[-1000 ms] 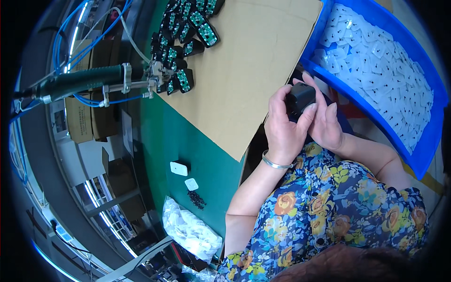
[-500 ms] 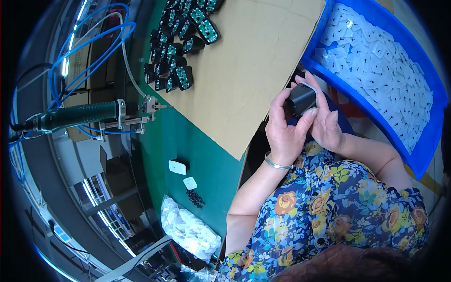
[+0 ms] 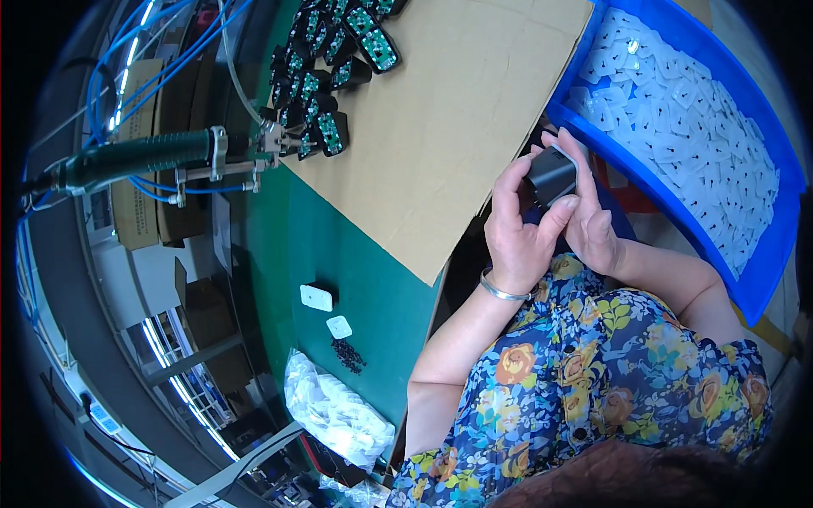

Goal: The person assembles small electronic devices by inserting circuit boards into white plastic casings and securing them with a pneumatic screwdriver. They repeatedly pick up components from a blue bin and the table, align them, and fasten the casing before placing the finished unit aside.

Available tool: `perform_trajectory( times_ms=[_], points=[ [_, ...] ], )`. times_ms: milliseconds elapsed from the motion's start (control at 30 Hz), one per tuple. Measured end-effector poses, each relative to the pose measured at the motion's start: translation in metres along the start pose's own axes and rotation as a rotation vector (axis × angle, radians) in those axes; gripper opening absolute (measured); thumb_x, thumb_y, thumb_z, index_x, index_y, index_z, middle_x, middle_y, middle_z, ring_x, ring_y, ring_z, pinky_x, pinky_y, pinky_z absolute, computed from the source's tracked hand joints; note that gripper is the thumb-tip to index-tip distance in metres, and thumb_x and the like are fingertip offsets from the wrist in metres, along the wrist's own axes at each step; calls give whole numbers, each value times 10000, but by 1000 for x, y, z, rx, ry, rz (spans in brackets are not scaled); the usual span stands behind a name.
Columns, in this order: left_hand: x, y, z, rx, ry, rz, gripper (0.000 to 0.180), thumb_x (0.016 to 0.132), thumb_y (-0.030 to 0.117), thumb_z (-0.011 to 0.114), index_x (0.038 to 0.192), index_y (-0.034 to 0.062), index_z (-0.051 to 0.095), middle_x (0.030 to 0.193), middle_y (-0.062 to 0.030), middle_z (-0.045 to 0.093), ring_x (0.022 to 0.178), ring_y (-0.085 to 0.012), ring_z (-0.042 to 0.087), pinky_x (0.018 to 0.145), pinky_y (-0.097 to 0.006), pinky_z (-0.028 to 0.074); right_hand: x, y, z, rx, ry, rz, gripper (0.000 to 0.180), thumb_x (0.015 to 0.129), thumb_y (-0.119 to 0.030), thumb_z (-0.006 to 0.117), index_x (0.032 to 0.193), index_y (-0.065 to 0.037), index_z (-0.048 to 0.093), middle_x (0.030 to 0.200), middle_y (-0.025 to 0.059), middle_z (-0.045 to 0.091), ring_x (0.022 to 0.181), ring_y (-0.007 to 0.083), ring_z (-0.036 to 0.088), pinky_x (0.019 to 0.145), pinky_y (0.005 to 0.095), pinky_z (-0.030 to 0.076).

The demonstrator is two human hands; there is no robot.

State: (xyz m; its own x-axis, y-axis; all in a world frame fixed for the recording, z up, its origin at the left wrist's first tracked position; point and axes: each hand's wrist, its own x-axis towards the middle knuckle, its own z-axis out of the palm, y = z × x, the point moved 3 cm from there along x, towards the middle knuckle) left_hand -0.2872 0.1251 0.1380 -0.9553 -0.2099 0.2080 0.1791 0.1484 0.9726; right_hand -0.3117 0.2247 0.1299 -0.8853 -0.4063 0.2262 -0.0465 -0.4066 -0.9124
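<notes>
Between both hands I hold a small black plastic housing point(image 3: 552, 178), tilted, with a thin whitish edge along its upper right side. My left hand point(image 3: 518, 233) is closed round its left and near side, the thumb pressing on the lower edge. From the right and behind, my right hand point(image 3: 595, 227) supports it with the fingers upright against it. The housing's far side is hidden by my fingers. To the right stands a blue bin point(image 3: 656, 182) full of translucent white flat covers point(image 3: 669, 118).
Black housings with green circuit boards point(image 3: 332, 133) crowd the far left of a cardboard sheet point(image 3: 440, 127). A powered screwdriver point(image 3: 144, 159) hangs at left. On the green table are a white-topped black housing point(image 3: 317, 296), a white cover point(image 3: 339, 328), tiny dark screws point(image 3: 347, 356) and a plastic bag point(image 3: 339, 411).
The screwdriver appears higher in the picture, its tip now over the edge of the circuit-board housings. My hands and the held housing have shifted very slightly to the right.
</notes>
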Motion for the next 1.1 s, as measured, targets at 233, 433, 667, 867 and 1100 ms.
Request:
perform_trajectory(
  times_ms=[233, 433, 667, 867, 1100],
  points=[
    [1, 2, 0, -128, 0, 62, 573, 773, 119, 689, 1227, 5, 358, 1219, -180, 466, 1092, -269, 512, 886, -362, 459, 3, -2, 1, 24, -41, 8, 931, 822, -690, 193, 1396, 13, -13, 1433, 164, 124, 1318, 234, 161, 1069, 345, 128],
    [2, 5, -5, 168, 11, 238, 566, 757, 179, 704, 1195, 7, 389, 1185, -200, 486, 1051, -306, 531, 848, -351, 471, 3, -5, 4, 66, -36, 33, 941, 815, -697, 205, 1396, 12, -8, 1424, 159, 143, 1307, 228, 183, 1061, 334, 149],
    [1, 2, -7, 152, 31, 264, 573, 736, 206, 722, 1171, 4, 407, 1165, -204, 501, 1013, -331, 549, 805, -359, 485, 2, -5, 3, -20, -73, 26, 944, 813, -698, 234, 1395, 10, 6, 1417, 166, 153, 1298, 233, 206, 1055, 336, 166],
    [-1, 1, -6, 9, -25, -55, 576, 768, 107, 693, 1224, 32, 349, 1216, -170, 451, 1046, -239, 525, 880, -336, 452, 0, 0, 2, -80, -51, -9, 940, 828, -674, 273, 1385, 35, 7, 1418, 178, 146, 1302, 238, 197, 1056, 340, 159],
    [-1, 1, -6, 47, -25, 126, 561, 769, 73, 682, 1223, 31, 355, 1237, -153, 438, 1093, -242, 488, 897, -350, 438, -1, 1, 2, -103, -87, -6, 939, 839, -656, 288, 1377, 55, -8, 1416, 195, 131, 1310, 247, 168, 1061, 347, 135]
  ],
)
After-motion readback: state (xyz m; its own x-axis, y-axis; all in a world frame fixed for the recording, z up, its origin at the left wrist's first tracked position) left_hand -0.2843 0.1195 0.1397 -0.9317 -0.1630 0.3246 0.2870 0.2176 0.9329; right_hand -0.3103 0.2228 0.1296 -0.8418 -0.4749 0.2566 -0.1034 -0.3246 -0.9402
